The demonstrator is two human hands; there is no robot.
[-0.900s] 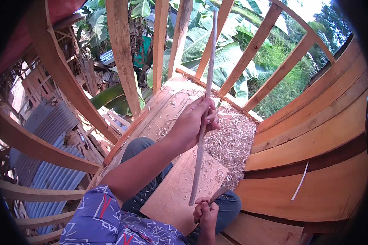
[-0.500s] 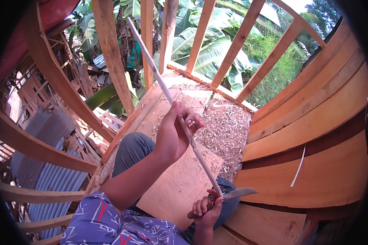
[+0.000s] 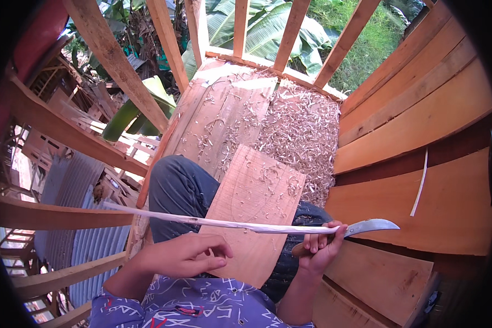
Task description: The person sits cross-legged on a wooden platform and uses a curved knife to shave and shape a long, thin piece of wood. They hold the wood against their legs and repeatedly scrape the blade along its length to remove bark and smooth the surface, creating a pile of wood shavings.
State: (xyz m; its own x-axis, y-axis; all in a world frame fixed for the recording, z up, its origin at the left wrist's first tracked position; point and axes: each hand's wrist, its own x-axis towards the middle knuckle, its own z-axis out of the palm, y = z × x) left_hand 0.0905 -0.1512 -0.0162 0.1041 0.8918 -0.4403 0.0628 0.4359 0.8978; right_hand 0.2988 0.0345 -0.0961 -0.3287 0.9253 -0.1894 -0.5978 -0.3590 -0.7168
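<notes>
My right hand (image 3: pixel 322 250) is closed around the brown handle of a knife with a curved blade (image 3: pixel 373 226); the blade points right. That same hand pinches one end of a long, thin, pale wooden stick (image 3: pixel 240 224). The stick lies almost level across my lap, its far end reaching left past the railing. Just below the stick, my left hand (image 3: pixel 194 256) is off it, with fingers loosely bent and apart and nothing in them. Over my legs rests a flat wooden board (image 3: pixel 251 191), sprinkled with a few shavings.
Curly wood shavings (image 3: pixel 303 131) cover the plank floor ahead. Wooden slats (image 3: pixel 120 65) rail the left and far sides. At the right rises a wall of orange-brown planks (image 3: pixel 410 186), with a pale strip (image 3: pixel 419 183) against it. Corrugated metal sheets (image 3: pixel 95 246) lie outside, lower left.
My left hand has let go of the stick and drawn back toward my body. The stick has swung from steeply raised to nearly level. My right hand has moved up and right with the knife.
</notes>
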